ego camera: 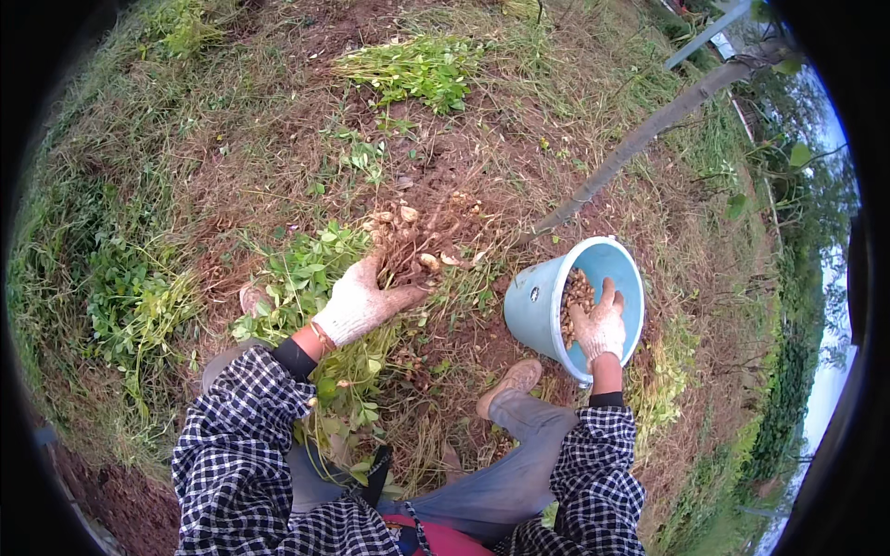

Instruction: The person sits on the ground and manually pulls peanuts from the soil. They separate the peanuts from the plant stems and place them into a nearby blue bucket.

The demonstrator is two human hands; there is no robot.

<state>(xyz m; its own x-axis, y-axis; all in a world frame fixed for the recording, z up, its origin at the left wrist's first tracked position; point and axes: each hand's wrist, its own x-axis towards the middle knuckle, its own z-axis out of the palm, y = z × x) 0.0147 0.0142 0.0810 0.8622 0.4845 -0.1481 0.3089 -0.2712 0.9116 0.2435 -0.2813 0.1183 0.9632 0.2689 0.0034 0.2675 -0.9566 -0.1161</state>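
My left hand (365, 299), in a white knit glove, grips a bunch of peanut plants by the base of the stems. Peanut pods (407, 221) and soil-covered roots stick out beyond its fingers, while the leafy tops (313, 260) trail back toward my lap. My right hand (599, 323), gloved too, reaches into the mouth of a light blue plastic bucket (539, 302) with its fingers spread. Inside the bucket, loose peanut pods (577, 299) lie against the lower wall. The bucket leans toward me. Whether the right fingertips touch the pods is hard to tell.
A slim tree trunk (619, 156) slants up from the ground behind the bucket. Pulled peanut plants lie in a heap (424, 69) ahead and in another (139, 306) at the left. My shoe (511, 386) stands close by the bucket. Dry grass and reddish soil cover the ground.
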